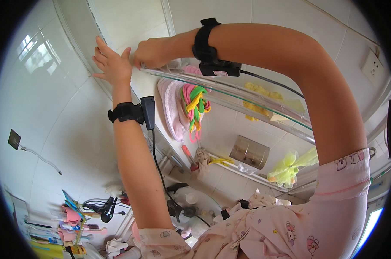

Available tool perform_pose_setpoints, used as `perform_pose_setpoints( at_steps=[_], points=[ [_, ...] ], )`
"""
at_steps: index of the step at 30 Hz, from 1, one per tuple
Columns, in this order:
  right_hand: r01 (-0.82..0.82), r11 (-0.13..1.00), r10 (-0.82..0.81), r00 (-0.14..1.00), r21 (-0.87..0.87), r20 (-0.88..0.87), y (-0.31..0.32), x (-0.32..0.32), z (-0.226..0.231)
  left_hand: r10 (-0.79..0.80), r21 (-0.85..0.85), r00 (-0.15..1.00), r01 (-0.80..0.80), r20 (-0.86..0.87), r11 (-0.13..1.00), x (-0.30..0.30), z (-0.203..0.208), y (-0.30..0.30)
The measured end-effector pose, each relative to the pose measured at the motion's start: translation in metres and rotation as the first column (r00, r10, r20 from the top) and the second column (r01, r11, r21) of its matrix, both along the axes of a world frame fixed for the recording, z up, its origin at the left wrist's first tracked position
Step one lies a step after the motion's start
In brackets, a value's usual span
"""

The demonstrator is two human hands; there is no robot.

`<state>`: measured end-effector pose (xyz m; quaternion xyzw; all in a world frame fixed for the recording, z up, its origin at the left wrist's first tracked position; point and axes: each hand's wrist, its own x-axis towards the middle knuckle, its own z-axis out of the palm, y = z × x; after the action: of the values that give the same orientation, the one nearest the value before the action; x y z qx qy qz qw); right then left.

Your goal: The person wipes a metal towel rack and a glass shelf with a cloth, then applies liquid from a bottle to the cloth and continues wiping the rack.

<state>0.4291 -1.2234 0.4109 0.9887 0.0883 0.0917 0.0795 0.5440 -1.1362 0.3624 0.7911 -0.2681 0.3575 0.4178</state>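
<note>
My left hand (113,63) is raised beside the tiled wall, its fingers spread and nothing in them. Close to its right, my right hand (153,52) is curled at the left end of a glass shelf (230,97) with a clear rail. What those curled fingers hold, if anything, is hidden. Below the shelf, near that end, hang a pale pink towel (171,103) and a braided green, pink and yellow cloth (194,101). A black band with a small box is strapped on each wrist, and a cable runs from each box.
A yellow cloth (258,99) lies by the shelf. Lower down are a metal paper holder (249,152), a yellow-green mesh bath puff (284,170) and a rail (234,166). At lower left, a black hair dryer (108,210) and pink cups (70,215) with brushes line the wall.
</note>
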Motion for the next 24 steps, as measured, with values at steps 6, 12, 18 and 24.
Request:
perform_pose_setpoints(
  at_steps=[6, 12, 18, 24],
  points=[
    [-0.167, 0.857, 0.074, 0.976, -0.487, -0.204, 0.023, -0.037, -0.019, -0.005, 0.03, 1.0, 0.005, 0.017, 1.0, 0.002, 0.0, 0.002],
    [-0.09, 0.869, -0.083, 0.944, -0.487, -0.321, 0.04, -0.113, -0.005, 0.007, 0.027, 0.999, -0.008, 0.053, 1.0, 0.011, -0.003, 0.001],
    [-0.01, 0.923, -0.164, 0.894, -0.386, -0.416, 0.064, -0.187, 0.006, -0.247, -0.043, 0.968, 0.245, -0.047, 0.969, -0.027, -0.001, 0.021],
    [0.047, 0.945, 0.101, 0.898, 0.323, -0.428, 0.083, -0.188, -0.007, -0.946, -0.457, 0.186, 0.84, -0.266, 0.294, -0.191, -0.09, 0.125]
  ],
)
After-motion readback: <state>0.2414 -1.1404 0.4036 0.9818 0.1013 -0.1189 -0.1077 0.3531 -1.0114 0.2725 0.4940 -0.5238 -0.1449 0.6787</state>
